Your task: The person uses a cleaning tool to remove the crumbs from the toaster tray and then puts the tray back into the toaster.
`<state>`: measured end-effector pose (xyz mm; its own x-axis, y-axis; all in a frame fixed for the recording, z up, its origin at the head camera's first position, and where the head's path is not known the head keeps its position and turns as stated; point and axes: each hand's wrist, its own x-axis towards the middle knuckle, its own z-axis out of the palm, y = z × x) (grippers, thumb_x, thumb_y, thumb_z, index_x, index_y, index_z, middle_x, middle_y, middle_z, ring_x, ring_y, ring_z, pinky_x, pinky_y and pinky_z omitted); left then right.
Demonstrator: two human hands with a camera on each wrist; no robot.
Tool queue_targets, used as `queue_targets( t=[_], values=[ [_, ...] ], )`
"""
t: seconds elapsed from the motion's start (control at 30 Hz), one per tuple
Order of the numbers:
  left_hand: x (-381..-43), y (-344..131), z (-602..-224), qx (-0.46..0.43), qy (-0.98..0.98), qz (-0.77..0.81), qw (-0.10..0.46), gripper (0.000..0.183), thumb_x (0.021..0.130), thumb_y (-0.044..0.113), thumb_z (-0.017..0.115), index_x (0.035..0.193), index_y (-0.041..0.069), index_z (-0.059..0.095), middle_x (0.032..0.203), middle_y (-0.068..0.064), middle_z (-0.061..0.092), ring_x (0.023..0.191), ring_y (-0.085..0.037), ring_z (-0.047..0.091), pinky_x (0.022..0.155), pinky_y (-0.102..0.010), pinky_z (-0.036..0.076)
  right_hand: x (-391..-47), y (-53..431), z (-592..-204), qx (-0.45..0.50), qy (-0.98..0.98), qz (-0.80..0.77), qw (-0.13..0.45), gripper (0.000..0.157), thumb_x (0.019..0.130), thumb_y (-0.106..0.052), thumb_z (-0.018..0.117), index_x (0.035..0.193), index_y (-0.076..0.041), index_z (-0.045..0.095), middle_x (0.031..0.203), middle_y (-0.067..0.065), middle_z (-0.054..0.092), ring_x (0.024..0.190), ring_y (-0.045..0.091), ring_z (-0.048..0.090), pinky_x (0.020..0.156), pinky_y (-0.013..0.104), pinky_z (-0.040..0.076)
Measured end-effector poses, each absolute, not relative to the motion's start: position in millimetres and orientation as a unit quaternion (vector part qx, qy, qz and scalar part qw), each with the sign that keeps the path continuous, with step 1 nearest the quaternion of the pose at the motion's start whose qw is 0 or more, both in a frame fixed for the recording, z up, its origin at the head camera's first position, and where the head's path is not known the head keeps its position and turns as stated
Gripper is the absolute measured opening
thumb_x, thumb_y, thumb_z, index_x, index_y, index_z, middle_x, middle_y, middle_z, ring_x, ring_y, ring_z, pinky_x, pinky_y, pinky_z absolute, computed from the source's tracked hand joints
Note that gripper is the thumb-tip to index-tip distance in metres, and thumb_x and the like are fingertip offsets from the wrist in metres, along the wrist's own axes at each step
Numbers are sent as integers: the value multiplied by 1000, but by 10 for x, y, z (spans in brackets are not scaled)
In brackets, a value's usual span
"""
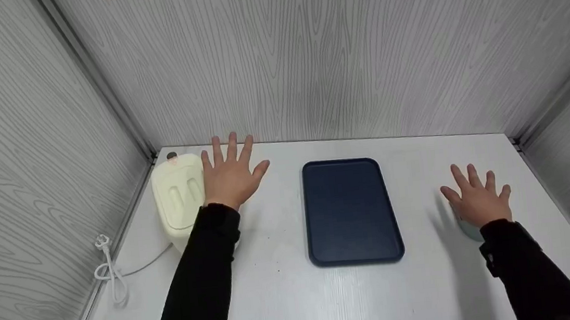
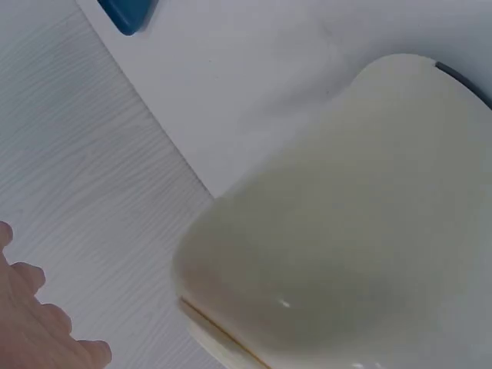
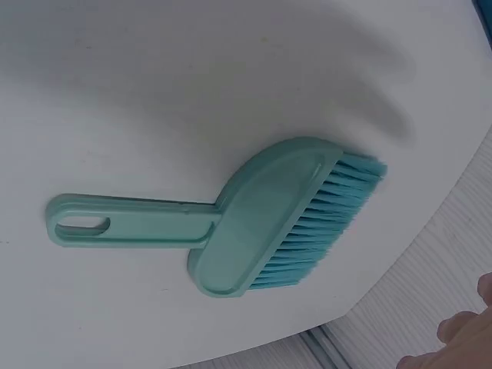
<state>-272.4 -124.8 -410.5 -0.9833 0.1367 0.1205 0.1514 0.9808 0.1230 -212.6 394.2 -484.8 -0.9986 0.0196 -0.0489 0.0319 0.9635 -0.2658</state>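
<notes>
My left hand [image 1: 229, 178] is spread with straight fingers beside a cream appliance [image 1: 175, 191], overlapping its right edge in the head view. Two long recesses mark the appliance's top; its smooth rounded side fills much of the left wrist view. My right hand [image 1: 481, 204], fingers also spread, hovers over a teal hand brush [image 3: 257, 219]. In the right wrist view the brush lies flat, its slotted handle to the left and its bristles to the right. From the head camera the hand hides most of it. Both hands hold nothing.
Between the hands a dark blue rectangular tray [image 1: 350, 211] lies on the white table [image 1: 299, 305]. A white power cord with a plug [image 1: 102, 241] is looped left of the appliance. Grey wood-grain panels [image 1: 306, 58] rise behind the table and at both sides.
</notes>
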Motion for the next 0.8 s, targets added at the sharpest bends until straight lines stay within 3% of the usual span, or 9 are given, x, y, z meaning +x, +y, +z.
queue_targets(
  t=[0.27, 0.67, 0.8],
  values=[
    [-2684, -1595, -4065, -45, -992, -103, 65, 76, 107, 62, 35, 166, 17, 22, 172, -19, 12, 156, -51, 1, 122, -71, 5, -2018, 4160, -4888, 25, 991, -133, 13, 80, 108, -63, 28, 166, -13, 8, 164, 37, 8, 142, 71, 2, 104, 89, 3],
    [-2546, -2229, -4141, 31, -986, -160, 39, 82, 106, 65, 29, 167, 14, 10, 171, -23, -1, 151, -57, -12, 118, -76, -1, -1806, 4432, -5001, 55, 985, -161, 32, 89, 107, -64, 32, 164, -4, -1, 164, 38, 1, 141, 72, -3, 103, 89, 1],
    [-2466, -2405, -4207, 63, -979, -190, 40, 84, 105, 67, 27, 167, 13, 8, 171, -25, -3, 150, -60, -12, 116, -79, -2, -1737, 4501, -5075, 61, 986, -154, 29, 91, 107, -64, 30, 163, 1, 0, 162, 40, 4, 139, 73, 2, 102, 89, 5]
  ],
)
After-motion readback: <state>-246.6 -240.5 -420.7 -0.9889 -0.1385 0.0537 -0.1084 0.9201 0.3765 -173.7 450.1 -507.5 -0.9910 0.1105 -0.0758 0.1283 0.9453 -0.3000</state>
